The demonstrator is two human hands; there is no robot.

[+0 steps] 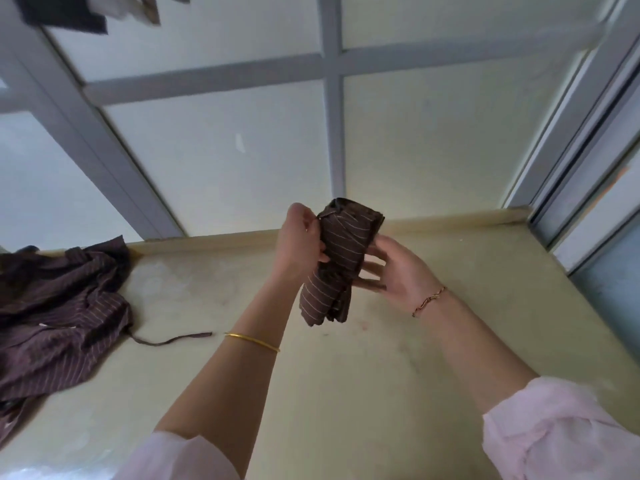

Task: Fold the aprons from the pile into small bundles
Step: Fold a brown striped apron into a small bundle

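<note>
Currently held: striped apron bundle (341, 258)
left hand (300, 244): fingers curled round it
right hand (400, 271): spread fingers touching it
pile (59, 317): on counter (346, 393)

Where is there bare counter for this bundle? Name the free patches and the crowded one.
Free: the counter from the loose strap right to the window frame, back to the raised ledge. Crowded: the left end, under the apron pile.
</note>
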